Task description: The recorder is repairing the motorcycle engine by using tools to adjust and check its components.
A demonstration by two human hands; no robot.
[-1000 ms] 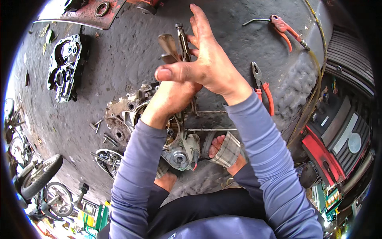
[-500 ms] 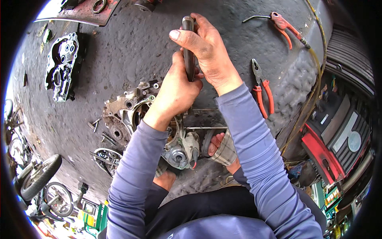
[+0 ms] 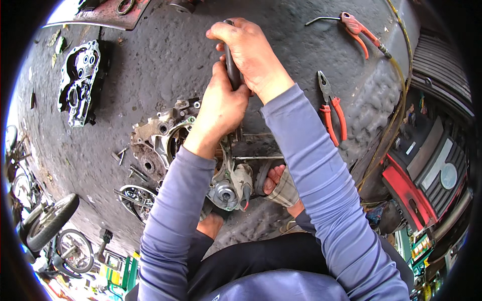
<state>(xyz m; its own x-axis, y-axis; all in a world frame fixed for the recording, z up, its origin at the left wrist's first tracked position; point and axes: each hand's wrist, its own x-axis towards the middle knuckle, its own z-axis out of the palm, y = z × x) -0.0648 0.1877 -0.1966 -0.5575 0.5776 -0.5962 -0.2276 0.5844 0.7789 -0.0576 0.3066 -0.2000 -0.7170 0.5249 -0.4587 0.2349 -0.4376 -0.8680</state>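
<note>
Both my hands grip a dark, thick tool handle (image 3: 231, 66) that slants above a greasy engine case (image 3: 159, 133). My left hand (image 3: 222, 109) is wrapped round its lower part, closest to the case. Higher up, my right hand (image 3: 253, 56) is closed over the upper end, thumb stretched across the top. The lower end of the tool is hidden behind my left hand and forearm, so I cannot see what it touches. A round metal housing (image 3: 224, 194) at the near side of the engine shows between my forearms.
Red-handled pliers (image 3: 332, 108) lie right of my right forearm, with a red air blow gun (image 3: 357, 31) and its yellow hose farther off. An engine cover (image 3: 78, 84) lies at far left. Loose bolts (image 3: 121, 155) and my foot (image 3: 274, 179) are close to the engine.
My right hand has shifted left with the tool's upper end, which now tilts more to the left. My left hand has moved slightly left and stays round the tool.
</note>
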